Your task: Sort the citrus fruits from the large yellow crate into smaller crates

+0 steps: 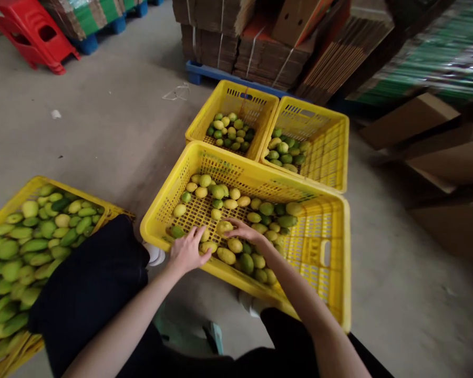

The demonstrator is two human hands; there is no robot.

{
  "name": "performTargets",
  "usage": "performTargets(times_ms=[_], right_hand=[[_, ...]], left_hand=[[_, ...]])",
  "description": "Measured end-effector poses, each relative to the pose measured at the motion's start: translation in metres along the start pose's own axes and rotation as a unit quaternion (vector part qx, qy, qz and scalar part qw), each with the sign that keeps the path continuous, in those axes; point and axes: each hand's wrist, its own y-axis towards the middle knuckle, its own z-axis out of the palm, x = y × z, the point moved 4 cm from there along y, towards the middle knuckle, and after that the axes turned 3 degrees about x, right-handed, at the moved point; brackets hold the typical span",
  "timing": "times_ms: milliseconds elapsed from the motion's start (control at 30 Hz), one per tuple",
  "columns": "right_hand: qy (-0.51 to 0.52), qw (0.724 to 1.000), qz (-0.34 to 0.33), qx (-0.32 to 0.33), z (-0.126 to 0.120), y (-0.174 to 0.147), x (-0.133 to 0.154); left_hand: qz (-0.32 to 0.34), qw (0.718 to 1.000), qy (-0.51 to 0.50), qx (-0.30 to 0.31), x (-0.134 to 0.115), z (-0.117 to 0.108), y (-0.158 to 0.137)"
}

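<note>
In front of me is a yellow plastic crate (327, 220) with yellow and green lemons (226, 255) on its slatted bottom. My left hand (187, 251) reaches over the near rim, its fingers apart and lowered at a yellow lemon (208, 247) near the crate wall. I cannot see a firm hold there. Towards the middle of the crate, my right hand (242, 230) has its fingers curled round a yellowish lemon (223, 227). Greener lemons (266, 208) lie mostly to the right of that hand, with yellower ones (201, 192) at the far left.
Two more yellow crates (236, 86) (345, 142) holding lemons adjoin the far side. A crate full of green fruit (35, 241) stands at my left. Behind are strapped cardboard stacks (208, 47) on a blue pallet (195, 73), a red stool (43, 34) and cardboard boxes (410, 118).
</note>
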Motion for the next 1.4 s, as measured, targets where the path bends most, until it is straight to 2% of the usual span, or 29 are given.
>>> performTargets(times_ms=[100,133,200,300,367,400,433,467,500,567,633,700,900,1000,1200,1400], right_hand=[[0.082,0.988,0.022,0.131,0.029,-0.021,0.044],[0.081,0.984,0.016,0.157,0.038,-0.026,0.057],[0.066,0.984,0.011,0.163,0.052,-0.033,0.073],[0.059,0.987,0.004,0.147,0.059,-0.033,0.073],[0.059,0.985,0.003,0.160,0.054,-0.028,0.062],[0.026,0.987,0.018,0.156,0.048,-0.022,0.054],[-0.040,0.990,0.045,0.126,0.037,-0.015,0.044],[-0.138,0.985,0.084,0.066,0.023,-0.006,0.034],[-0.253,0.959,0.128,-0.010,0.006,0.002,0.026],[-0.348,0.916,0.175,-0.096,-0.020,0.021,0.013],[-0.395,0.889,0.190,-0.136,-0.036,0.040,0.004],[-0.432,0.871,0.184,-0.145,-0.041,0.058,-0.004],[-0.497,0.838,0.172,-0.143,-0.033,0.095,-0.020],[-0.509,0.831,0.172,-0.145,-0.043,0.095,-0.025],[-0.524,0.813,0.195,-0.163,-0.082,0.079,-0.042],[-0.496,0.817,0.212,-0.204,-0.080,0.083,-0.048]], left_hand=[[0.041,0.999,-0.020,-0.029,0.002,0.001,-0.003],[0.049,0.998,-0.028,-0.033,0.003,0.002,-0.004],[0.049,0.998,-0.039,-0.025,0.004,0.004,-0.005],[0.024,0.999,-0.046,0.004,0.006,0.008,-0.006],[0.019,0.998,-0.052,0.014,0.006,0.008,-0.006],[0.020,0.998,-0.055,0.017,0.006,0.007,-0.007],[0.019,0.998,-0.058,0.020,0.006,0.007,-0.007],[0.016,0.998,-0.059,0.021,0.006,0.007,-0.007],[0.013,0.998,-0.060,0.021,0.006,0.007,-0.008],[0.011,0.998,-0.060,0.017,0.006,0.009,-0.008],[0.013,0.998,-0.060,0.013,0.006,0.012,-0.009],[0.009,0.998,-0.058,0.006,0.006,0.016,-0.010],[0.004,0.998,-0.052,-0.018,0.008,0.026,-0.012],[0.008,0.999,-0.049,-0.017,0.008,0.028,-0.012],[-0.005,0.998,-0.064,0.011,0.008,0.028,-0.011],[-0.017,0.997,-0.063,0.031,0.007,0.026,-0.009]])
